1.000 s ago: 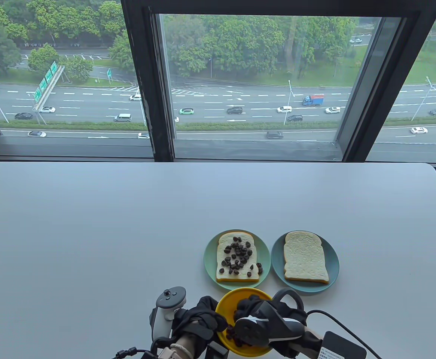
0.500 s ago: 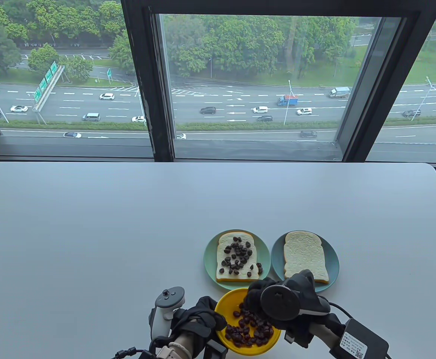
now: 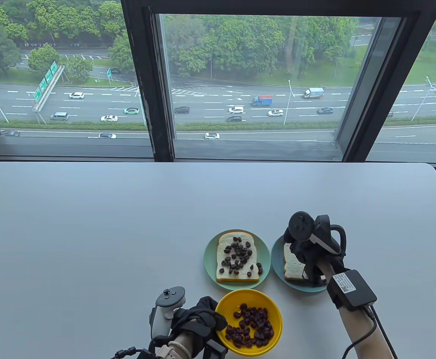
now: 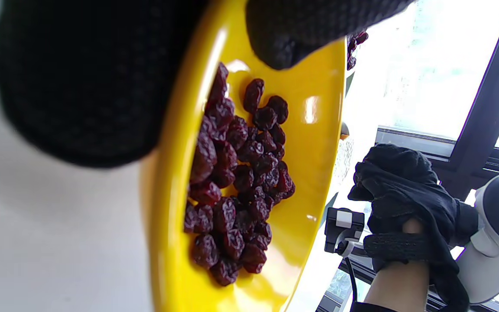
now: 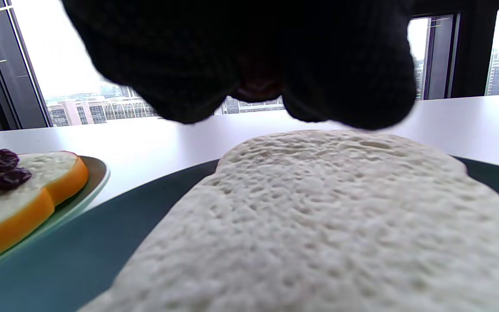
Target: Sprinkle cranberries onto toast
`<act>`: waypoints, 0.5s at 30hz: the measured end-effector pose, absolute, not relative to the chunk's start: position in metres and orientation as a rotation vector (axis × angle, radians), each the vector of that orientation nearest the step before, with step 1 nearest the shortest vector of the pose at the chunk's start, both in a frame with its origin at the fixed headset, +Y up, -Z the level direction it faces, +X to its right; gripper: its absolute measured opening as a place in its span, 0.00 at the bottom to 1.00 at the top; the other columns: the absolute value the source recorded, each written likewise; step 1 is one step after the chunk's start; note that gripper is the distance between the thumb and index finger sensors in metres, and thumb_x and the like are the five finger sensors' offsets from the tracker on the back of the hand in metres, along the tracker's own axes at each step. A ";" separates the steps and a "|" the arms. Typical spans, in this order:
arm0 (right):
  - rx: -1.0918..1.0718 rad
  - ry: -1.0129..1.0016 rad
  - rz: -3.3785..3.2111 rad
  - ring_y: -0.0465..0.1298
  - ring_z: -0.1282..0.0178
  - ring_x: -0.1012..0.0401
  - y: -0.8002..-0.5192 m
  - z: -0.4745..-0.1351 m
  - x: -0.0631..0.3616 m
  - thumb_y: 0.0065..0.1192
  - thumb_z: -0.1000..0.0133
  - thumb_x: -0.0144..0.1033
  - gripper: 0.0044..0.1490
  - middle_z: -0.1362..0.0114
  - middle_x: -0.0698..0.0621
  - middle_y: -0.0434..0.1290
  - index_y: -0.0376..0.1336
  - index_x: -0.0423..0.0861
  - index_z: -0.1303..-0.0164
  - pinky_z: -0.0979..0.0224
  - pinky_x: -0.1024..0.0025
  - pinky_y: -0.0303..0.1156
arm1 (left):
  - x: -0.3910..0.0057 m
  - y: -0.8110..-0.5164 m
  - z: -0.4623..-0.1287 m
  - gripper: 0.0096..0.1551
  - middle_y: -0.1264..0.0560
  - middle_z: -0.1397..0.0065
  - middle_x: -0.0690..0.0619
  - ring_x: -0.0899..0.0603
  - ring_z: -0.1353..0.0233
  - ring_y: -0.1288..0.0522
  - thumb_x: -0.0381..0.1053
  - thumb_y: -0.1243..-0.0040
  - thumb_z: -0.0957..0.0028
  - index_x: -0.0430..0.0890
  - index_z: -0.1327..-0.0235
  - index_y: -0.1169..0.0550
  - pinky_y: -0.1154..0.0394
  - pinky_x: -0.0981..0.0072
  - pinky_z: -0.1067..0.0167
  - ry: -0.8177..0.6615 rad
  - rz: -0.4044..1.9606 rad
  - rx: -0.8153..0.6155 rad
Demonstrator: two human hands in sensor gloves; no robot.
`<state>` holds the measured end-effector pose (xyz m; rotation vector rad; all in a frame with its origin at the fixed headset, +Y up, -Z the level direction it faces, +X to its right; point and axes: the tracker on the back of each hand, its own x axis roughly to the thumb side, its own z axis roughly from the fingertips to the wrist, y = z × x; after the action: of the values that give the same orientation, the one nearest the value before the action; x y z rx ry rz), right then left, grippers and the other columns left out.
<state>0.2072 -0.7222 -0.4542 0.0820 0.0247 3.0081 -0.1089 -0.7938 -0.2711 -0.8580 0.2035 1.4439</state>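
A yellow bowl (image 3: 232,299) holds several dried cranberries (image 3: 251,329) at the table's front edge. My left hand (image 3: 199,318) grips the bowl's left rim, thumb over the edge in the left wrist view (image 4: 301,30). My right hand (image 3: 304,250) hovers just above plain toast (image 3: 292,267) on a blue plate (image 3: 277,261). Its fingers are bunched together, and the right wrist view shows a dark red bit (image 5: 258,89) pinched between them over the bare toast (image 5: 319,216). A second toast (image 3: 236,258), covered with cranberries, lies on a green plate (image 3: 210,258).
The two plates sit side by side just behind the bowl. The white table (image 3: 90,224) stretches left and back to a large window. A cable and sensor box (image 3: 350,290) run along my right forearm.
My right hand has lifted out of the yellow bowl and moved back and to the right, over the plain toast. The left hand and the bowl have stayed in place.
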 end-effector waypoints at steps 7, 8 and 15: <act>-0.001 0.123 3.049 0.78 0.50 0.57 -0.741 -0.464 0.212 0.72 0.63 0.37 0.23 0.43 0.58 0.71 0.68 0.63 0.59 0.58 0.82 0.87 | -0.109 -0.793 -0.271 0.28 0.33 0.50 0.36 0.36 0.62 0.27 0.40 0.38 0.59 0.47 0.46 0.36 0.11 0.59 0.78 0.206 1.443 -0.872; -0.006 0.121 3.050 0.78 0.50 0.57 -0.742 -0.464 0.212 0.71 0.62 0.37 0.23 0.42 0.57 0.71 0.68 0.63 0.58 0.58 0.83 0.87 | -0.109 -0.793 -0.271 0.28 0.33 0.50 0.36 0.36 0.62 0.27 0.40 0.38 0.59 0.47 0.46 0.36 0.12 0.59 0.78 0.208 1.443 -0.872; -0.001 0.147 3.052 0.78 0.48 0.58 -0.740 -0.461 0.217 0.64 0.58 0.41 0.25 0.39 0.55 0.69 0.65 0.61 0.49 0.55 0.78 0.85 | -0.110 -0.793 -0.271 0.28 0.33 0.50 0.36 0.36 0.62 0.27 0.40 0.38 0.59 0.47 0.46 0.36 0.12 0.59 0.78 0.214 1.436 -0.871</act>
<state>0.2173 -0.7403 -0.4607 -0.0010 0.1474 3.0522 -0.1100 -0.7927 -0.2710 -0.8708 0.2140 1.4363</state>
